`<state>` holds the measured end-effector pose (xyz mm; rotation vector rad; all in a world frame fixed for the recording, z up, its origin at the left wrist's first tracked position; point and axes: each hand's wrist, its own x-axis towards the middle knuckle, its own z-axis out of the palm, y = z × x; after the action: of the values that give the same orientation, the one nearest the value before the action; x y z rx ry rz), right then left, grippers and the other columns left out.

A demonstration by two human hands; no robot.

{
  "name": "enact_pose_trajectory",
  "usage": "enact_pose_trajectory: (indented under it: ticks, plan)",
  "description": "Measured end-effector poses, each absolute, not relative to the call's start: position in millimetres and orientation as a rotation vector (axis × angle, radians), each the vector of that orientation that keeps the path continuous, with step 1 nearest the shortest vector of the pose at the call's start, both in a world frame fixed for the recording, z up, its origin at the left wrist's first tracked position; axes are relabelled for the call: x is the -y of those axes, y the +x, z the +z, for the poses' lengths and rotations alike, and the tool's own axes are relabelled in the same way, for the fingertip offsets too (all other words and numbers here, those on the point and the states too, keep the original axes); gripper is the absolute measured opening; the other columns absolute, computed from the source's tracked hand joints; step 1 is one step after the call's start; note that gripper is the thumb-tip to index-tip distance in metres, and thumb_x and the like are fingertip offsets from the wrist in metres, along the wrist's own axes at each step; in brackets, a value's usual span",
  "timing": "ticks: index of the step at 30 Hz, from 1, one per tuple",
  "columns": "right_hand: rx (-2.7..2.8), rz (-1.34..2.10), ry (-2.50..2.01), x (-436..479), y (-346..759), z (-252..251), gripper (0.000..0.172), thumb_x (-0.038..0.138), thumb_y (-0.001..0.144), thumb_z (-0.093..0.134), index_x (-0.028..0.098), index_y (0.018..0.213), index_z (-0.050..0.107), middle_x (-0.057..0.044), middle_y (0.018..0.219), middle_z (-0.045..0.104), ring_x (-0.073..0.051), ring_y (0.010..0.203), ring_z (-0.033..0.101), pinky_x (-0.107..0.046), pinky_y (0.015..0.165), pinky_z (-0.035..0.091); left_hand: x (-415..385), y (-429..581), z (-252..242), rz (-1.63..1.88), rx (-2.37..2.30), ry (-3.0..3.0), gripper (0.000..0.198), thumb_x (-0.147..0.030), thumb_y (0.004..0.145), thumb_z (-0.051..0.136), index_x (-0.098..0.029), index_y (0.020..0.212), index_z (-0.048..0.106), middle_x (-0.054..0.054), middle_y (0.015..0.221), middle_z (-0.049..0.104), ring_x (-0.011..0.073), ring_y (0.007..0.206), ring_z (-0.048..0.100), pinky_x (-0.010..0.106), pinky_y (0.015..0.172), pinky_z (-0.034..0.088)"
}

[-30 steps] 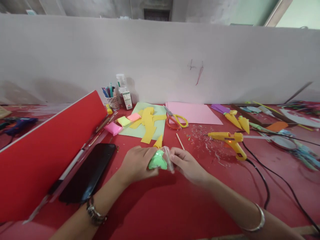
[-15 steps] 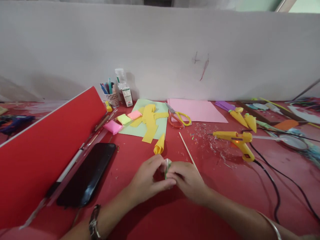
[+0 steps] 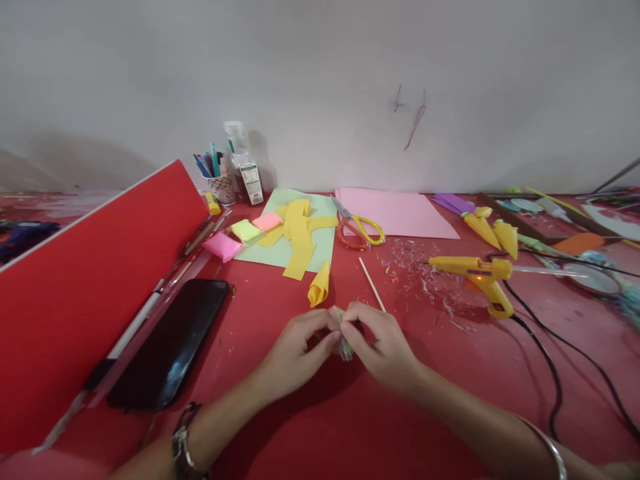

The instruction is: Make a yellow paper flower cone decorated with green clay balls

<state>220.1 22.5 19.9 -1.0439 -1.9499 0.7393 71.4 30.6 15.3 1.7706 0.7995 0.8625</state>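
Note:
My left hand [image 3: 295, 353] and my right hand [image 3: 383, 347] meet low over the red table, fingertips pinched on a small shiny clear-and-green plastic piece [image 3: 346, 348]. Fingers cover most of it, so its exact kind is not clear. Just beyond the hands lies a rolled yellow paper cone [image 3: 319, 287]. A thin wooden stick [image 3: 372, 283] rests past my right hand. Farther off, yellow paper strips [image 3: 300, 240] lie across a light green sheet [image 3: 324, 247], beside scissors [image 3: 369, 230] with one yellow and one red handle.
A yellow glue gun [image 3: 473, 268] with a lit orange light lies right, its black cord [image 3: 543, 357] trailing forward. At left are a black phone [image 3: 170, 343] and a slanted red board [image 3: 100, 287]. Small coloured packets [image 3: 223, 246], a pen cup [image 3: 221, 189] and a bottle [image 3: 250, 180] stand behind.
The fingers have shifted around the small plastic piece, and more of it shows below the fingertips. My right hand has risen slightly. The whole view has tilted down a little.

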Motion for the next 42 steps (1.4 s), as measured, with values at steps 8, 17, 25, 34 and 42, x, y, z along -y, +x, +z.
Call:
enact_pose_trajectory:
  ticks: [8, 17, 25, 34, 42]
  plan:
    - [1.989, 0.773, -1.177, -24.7, 220.2, 24.6, 0.018, 0.023, 0.079, 0.044, 0.019, 0.062, 0.037, 0.004, 0.056, 0.044, -0.007, 0.050, 0.040, -0.019, 0.049, 0.032, -33.0, 68.9, 18.6, 0.741, -0.851, 1.484, 0.020, -0.030, 0.079, 0.045, -0.016, 0.065, 0.048, -0.006, 0.057, 0.041, 0.0055, 0.045, 0.035, 0.018, 0.046, 0.030]
    - [2.163, 0.786, -1.172, -19.4, 219.6, 25.7, 0.021, 0.026, 0.073, 0.048, 0.020, 0.065, 0.029, 0.006, 0.059, 0.036, -0.007, 0.050, 0.032, -0.018, 0.046, 0.025, -29.1, 71.9, 19.5, 0.787, -0.813, 1.527, 0.019, -0.026, 0.075, 0.047, -0.017, 0.059, 0.040, -0.003, 0.064, 0.046, 0.0107, 0.063, 0.042, 0.022, 0.060, 0.034]
    - [2.133, 0.879, -1.258, -17.6, 216.1, 29.8, 0.021, 0.026, 0.070, 0.052, 0.020, 0.066, 0.033, 0.005, 0.060, 0.040, -0.007, 0.052, 0.035, -0.018, 0.048, 0.028, -31.9, 71.3, 18.6, 0.761, -0.834, 1.458, 0.028, -0.030, 0.072, 0.050, -0.017, 0.054, 0.034, -0.005, 0.056, 0.038, 0.0084, 0.055, 0.035, 0.020, 0.053, 0.030]
    - [2.212, 0.963, -1.066, -18.8, 217.6, 27.9, 0.013, 0.025, 0.075, 0.049, 0.017, 0.066, 0.045, 0.005, 0.055, 0.043, -0.006, 0.049, 0.038, -0.017, 0.047, 0.029, -28.3, 68.2, 14.5, 0.792, -0.787, 1.541, 0.037, -0.041, 0.077, 0.045, -0.018, 0.052, 0.032, -0.005, 0.051, 0.036, 0.0079, 0.050, 0.034, 0.020, 0.049, 0.029]
    - [2.095, 0.969, -1.189, -13.0, 209.0, 24.9, 0.019, 0.023, 0.080, 0.040, 0.016, 0.065, 0.049, 0.000, 0.061, 0.057, -0.009, 0.055, 0.050, -0.019, 0.053, 0.037, -25.9, 71.3, 12.4, 0.849, -0.843, 1.581, 0.042, -0.041, 0.085, 0.031, -0.016, 0.052, 0.040, -0.004, 0.047, 0.040, 0.0070, 0.044, 0.037, 0.019, 0.043, 0.030]
